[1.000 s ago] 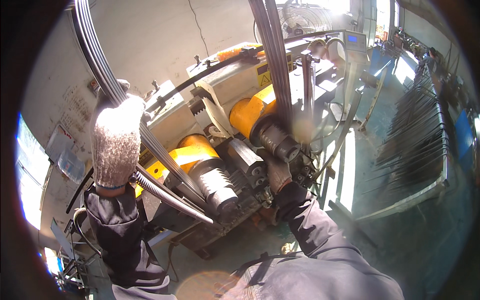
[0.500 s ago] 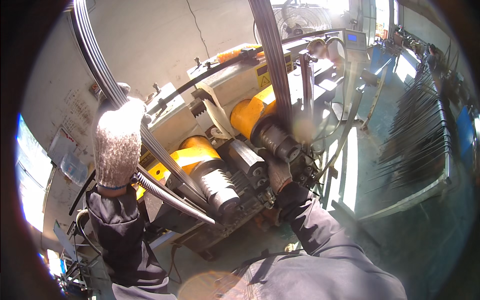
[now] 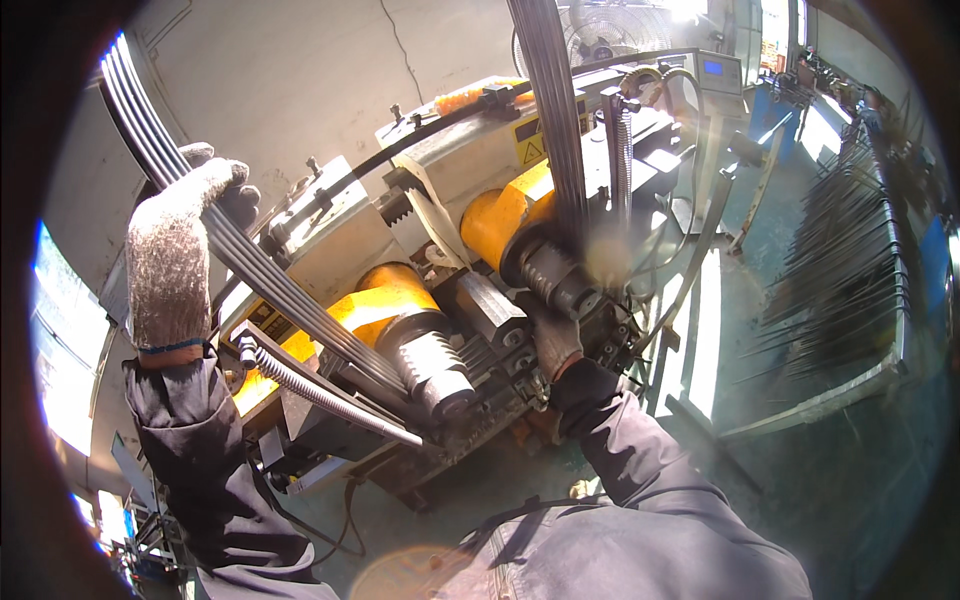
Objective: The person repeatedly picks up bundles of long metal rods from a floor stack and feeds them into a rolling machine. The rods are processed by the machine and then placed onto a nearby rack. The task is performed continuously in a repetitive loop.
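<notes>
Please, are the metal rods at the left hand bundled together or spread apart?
Bundled together: the metal rods run close side by side past the gloved left hand.

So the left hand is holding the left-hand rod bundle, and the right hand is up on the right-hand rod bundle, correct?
No: the head view shows the right hand low, beside the grey metal block, not up on the right-hand rod bundle. The rest stands.

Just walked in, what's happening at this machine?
A person's gloved left hand is curled around the left bundle of rods, which slants down beside a ribbed roller. The gloved right hand is in among the machine parts; its fingers are shadowed, so any hold is unclear. Neither hand is on the right bundle.
</notes>
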`<state>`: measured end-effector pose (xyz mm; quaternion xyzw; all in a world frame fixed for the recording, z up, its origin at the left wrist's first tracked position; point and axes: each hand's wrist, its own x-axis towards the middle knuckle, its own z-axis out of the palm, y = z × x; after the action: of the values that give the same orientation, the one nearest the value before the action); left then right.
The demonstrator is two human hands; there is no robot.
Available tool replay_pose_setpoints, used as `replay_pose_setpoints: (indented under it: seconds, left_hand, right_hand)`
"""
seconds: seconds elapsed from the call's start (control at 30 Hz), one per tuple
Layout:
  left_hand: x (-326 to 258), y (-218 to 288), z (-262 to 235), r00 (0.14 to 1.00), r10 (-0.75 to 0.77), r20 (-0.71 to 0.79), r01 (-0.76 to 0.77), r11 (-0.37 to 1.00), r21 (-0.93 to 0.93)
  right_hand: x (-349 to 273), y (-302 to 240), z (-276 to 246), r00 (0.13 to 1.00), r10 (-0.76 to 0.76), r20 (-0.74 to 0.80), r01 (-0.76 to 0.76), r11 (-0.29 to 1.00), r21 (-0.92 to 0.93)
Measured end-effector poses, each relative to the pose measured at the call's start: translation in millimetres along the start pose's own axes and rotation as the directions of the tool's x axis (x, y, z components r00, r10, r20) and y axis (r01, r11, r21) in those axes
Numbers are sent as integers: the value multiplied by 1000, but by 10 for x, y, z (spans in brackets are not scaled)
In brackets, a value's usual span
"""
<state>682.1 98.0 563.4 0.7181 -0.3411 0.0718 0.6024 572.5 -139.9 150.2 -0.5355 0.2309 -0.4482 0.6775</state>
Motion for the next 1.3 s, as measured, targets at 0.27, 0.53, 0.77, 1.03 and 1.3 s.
replay_pose_setpoints:
  seconds: [0.27, 0.53, 0.77, 1.03, 1.3]
  left_hand:
    - [-90, -383, -301, 970, -8, 245, -35, 984, 175]
    - [-112, -406, -442, 907, 136, 400, -295, 880, 371]
    - [-95, -411, -427, 943, 96, 320, -221, 897, 382]
    - [-135, -303, -297, 972, -166, 166, 125, 964, 235]
    - [-114, -277, -311, 965, -175, 194, 99, 932, 350]
  right_hand:
    - [-18, 396, -253, 895, -359, 264, 439, 605, -665]
    - [-4, 449, -273, 842, -457, 288, 530, 598, -601]
    - [-18, 483, -272, 928, -302, 217, 371, 803, -468]
    - [11, 734, -220, 995, -58, 79, 59, 998, -2]
    - [14, 588, -222, 992, 86, 89, -89, 996, 28]
